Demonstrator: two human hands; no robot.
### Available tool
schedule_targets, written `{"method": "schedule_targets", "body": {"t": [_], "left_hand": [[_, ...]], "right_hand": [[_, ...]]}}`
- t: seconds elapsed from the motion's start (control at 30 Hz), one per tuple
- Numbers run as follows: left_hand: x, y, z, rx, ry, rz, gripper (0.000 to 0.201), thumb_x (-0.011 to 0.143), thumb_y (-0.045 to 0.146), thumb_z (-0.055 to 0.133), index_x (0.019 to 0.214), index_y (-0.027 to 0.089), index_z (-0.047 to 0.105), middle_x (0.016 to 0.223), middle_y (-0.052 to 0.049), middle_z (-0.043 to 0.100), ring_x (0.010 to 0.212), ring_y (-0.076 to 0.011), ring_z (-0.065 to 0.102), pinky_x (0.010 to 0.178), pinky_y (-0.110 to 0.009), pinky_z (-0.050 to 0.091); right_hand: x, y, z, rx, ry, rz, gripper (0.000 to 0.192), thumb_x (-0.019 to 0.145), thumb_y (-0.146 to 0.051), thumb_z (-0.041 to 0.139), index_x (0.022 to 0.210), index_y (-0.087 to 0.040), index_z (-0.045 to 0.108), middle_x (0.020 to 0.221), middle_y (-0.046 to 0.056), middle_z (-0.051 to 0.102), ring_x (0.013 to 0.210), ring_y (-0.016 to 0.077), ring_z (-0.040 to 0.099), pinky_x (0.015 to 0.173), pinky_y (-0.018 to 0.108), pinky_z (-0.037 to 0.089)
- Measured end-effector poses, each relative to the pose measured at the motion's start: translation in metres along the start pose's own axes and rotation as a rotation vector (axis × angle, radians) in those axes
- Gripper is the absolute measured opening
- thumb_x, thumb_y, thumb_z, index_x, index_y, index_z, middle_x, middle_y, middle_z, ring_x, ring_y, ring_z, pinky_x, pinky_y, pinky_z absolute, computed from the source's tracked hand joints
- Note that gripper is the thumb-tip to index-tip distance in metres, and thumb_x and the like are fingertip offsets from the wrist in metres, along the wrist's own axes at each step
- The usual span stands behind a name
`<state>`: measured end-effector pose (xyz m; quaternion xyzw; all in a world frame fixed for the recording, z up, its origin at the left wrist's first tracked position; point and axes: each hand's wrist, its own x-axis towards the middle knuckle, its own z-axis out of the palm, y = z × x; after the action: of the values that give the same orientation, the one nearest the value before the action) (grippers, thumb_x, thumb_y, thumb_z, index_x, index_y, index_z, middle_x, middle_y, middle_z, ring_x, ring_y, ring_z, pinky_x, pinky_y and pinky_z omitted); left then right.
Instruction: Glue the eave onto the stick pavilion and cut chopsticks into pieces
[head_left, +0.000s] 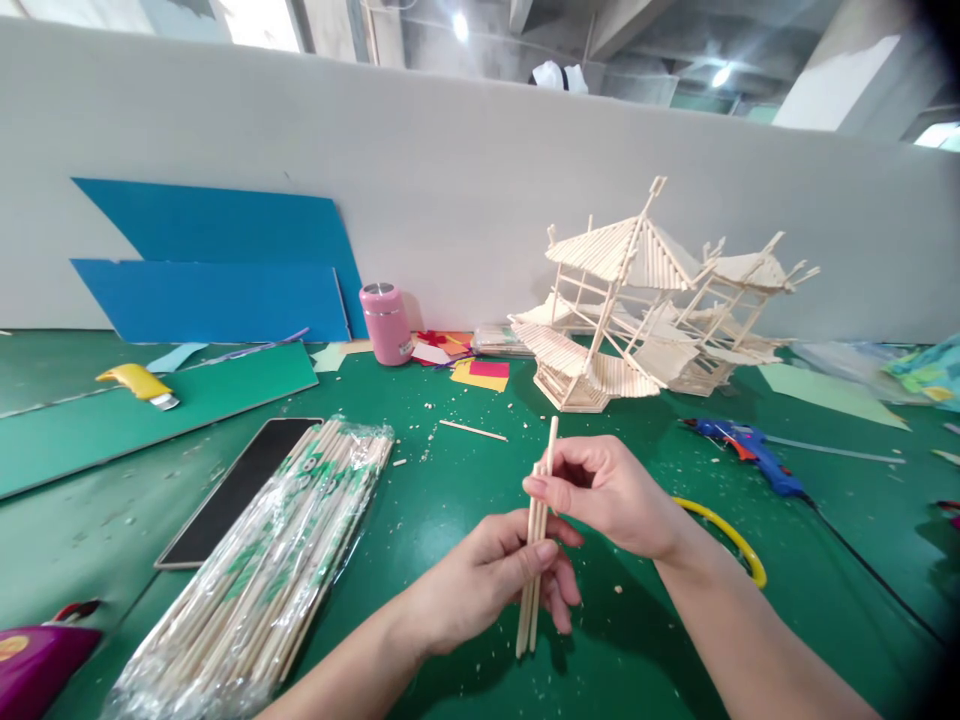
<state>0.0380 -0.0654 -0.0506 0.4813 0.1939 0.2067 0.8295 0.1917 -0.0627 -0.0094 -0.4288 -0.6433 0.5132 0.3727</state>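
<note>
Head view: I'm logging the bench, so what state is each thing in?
Sticks: upright, pinched by both hands.
Left hand: shut on sticks.
Right hand: shut on sticks.
Pack: wrapped, lying flat.
Model: standing.
Glue gun: lying down.
Flask: upright, capped.

Pale bare-wood sticks (534, 560), glossy plastic-wrapped bundle (270, 560), matt green mat (450, 500)

Two hands (480, 580) (607, 495), one stick bundle (259, 570), one pink can (386, 322), two blue boards (210, 300) (225, 225).
</note>
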Motion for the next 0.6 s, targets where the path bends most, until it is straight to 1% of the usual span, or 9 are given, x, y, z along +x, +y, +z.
{"method": "schedule_targets", "body": {"t": [0.07, 0.13, 0.23, 0.33, 0.47, 0.6], "left_hand": [[0.001, 0.0002, 0.0019, -0.081, 0.055, 0.047, 0.018, 0.08, 0.03, 0.051, 0.085, 0.013, 0.051, 0.073, -0.006, 0.062, 0.06, -0.0141, 0.06, 0.061, -0.028, 0.043], [0.0016, 0.0022, 0.0046, -0.131, 0.142, 0.11, 0.017, 0.08, 0.029, 0.052, 0.08, 0.012, 0.052, 0.074, -0.006, 0.061, 0.061, -0.014, 0.06, 0.063, -0.028, 0.043], [0.0016, 0.0054, 0.0081, -0.138, 0.253, 0.14, 0.018, 0.081, 0.027, 0.05, 0.078, 0.01, 0.055, 0.072, -0.005, 0.06, 0.059, -0.0123, 0.059, 0.063, -0.026, 0.043], [0.0014, 0.0065, 0.0099, -0.138, 0.294, 0.103, 0.019, 0.082, 0.028, 0.049, 0.077, 0.01, 0.055, 0.069, -0.005, 0.06, 0.055, -0.011, 0.058, 0.059, -0.025, 0.042], [0.0014, 0.0063, 0.0108, -0.163, 0.305, 0.046, 0.02, 0.081, 0.029, 0.05, 0.079, 0.01, 0.056, 0.066, -0.005, 0.061, 0.052, -0.0111, 0.057, 0.057, -0.025, 0.042], [0.0012, 0.0059, 0.0102, -0.171, 0.332, 0.043, 0.021, 0.079, 0.031, 0.053, 0.078, 0.011, 0.056, 0.067, -0.005, 0.061, 0.053, -0.0113, 0.058, 0.057, -0.024, 0.042]], "right_hand": [[0.0022, 0.0009, 0.0024, -0.002, 0.013, 0.013, 0.022, 0.076, -0.031, 0.057, 0.063, -0.015, 0.05, 0.05, -0.005, 0.048, 0.04, 0.0048, 0.043, 0.037, 0.017, 0.033], [0.0039, 0.0015, 0.0048, 0.017, 0.0, 0.027, 0.024, 0.077, -0.033, 0.055, 0.062, -0.016, 0.049, 0.048, -0.005, 0.049, 0.038, 0.0058, 0.047, 0.037, 0.017, 0.036], [0.0051, 0.0023, 0.0067, 0.044, -0.025, 0.036, 0.023, 0.078, -0.034, 0.053, 0.064, -0.016, 0.049, 0.047, -0.005, 0.051, 0.036, 0.0073, 0.051, 0.036, 0.018, 0.038], [0.0053, 0.0026, 0.0053, 0.014, -0.017, 0.038, 0.021, 0.078, -0.033, 0.054, 0.066, -0.015, 0.051, 0.049, -0.004, 0.053, 0.04, 0.0078, 0.053, 0.04, 0.019, 0.04], [0.0051, 0.0019, 0.0017, -0.045, 0.019, 0.046, 0.021, 0.079, -0.032, 0.054, 0.068, -0.014, 0.054, 0.053, -0.002, 0.055, 0.048, 0.0082, 0.053, 0.044, 0.018, 0.04], [0.004, 0.002, 0.0023, -0.082, 0.047, 0.051, 0.022, 0.079, -0.033, 0.052, 0.069, -0.013, 0.056, 0.055, -0.001, 0.056, 0.049, 0.0087, 0.053, 0.044, 0.018, 0.04]]}}
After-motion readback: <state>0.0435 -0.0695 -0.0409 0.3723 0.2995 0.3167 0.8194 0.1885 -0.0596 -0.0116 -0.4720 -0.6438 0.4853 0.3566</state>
